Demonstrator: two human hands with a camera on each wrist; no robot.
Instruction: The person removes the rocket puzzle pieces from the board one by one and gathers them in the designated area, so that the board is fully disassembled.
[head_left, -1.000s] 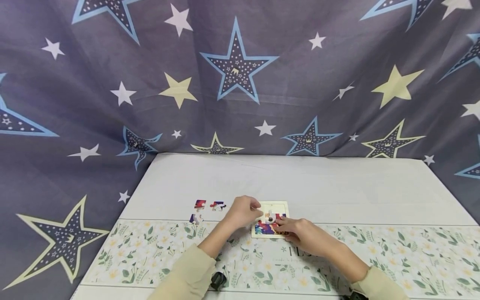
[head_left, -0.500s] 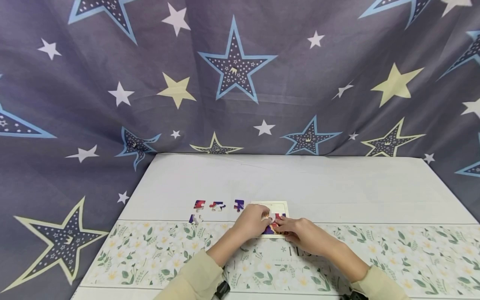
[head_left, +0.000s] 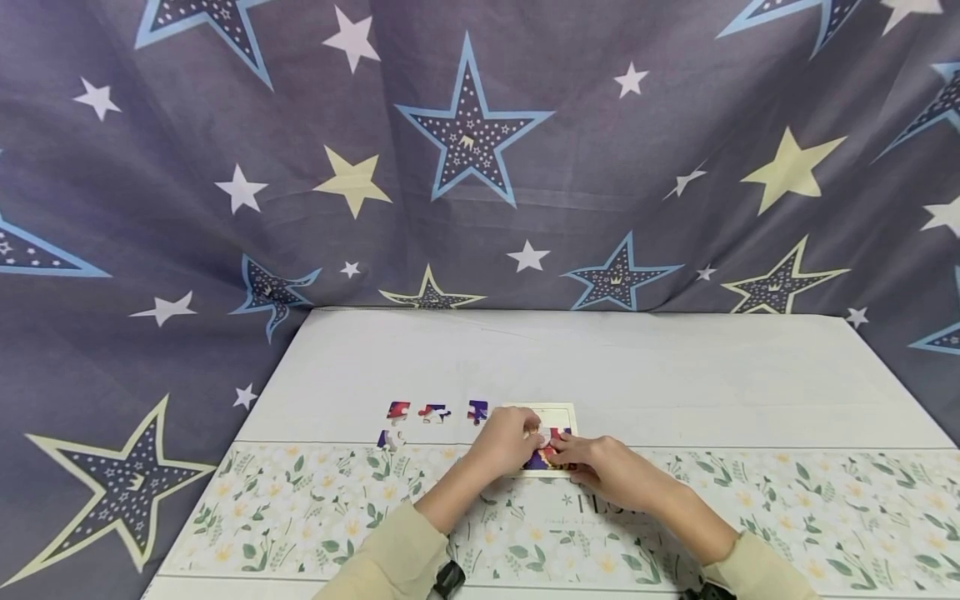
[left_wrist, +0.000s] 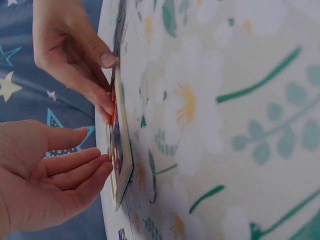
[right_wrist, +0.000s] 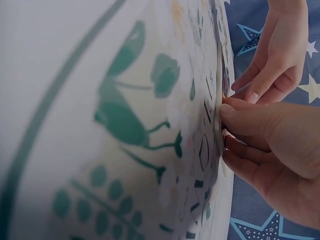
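Note:
A cream-rimmed jigsaw puzzle tray (head_left: 558, 407) lies on the table, with red, purple and white puzzle pieces (head_left: 551, 454) in its lower part. My left hand (head_left: 508, 437) covers the tray's left side. Its bent fingertips touch the puzzle, while in the left wrist view the thumb stands off from it. On the right, my right hand (head_left: 607, 467) holds the tray by its near right corner, forefinger on the pieces and thumb at the edge. Both hands' fingertips are close together in the right wrist view. What lies beneath the left hand is hidden.
Loose jigsaw pieces lie left of the tray: a red one (head_left: 398, 410), a red-and-white one (head_left: 434, 413), a purple one (head_left: 477, 411) and a white-and-purple one (head_left: 391, 438). A floral mat (head_left: 315, 508) covers the table's front. A star-patterned cloth (head_left: 480, 233) hangs behind.
My left hand has moved right from the tray's left edge onto the pieces, uncovering the loose purple piece. It has stayed there for the last half second. The right hand has not moved.

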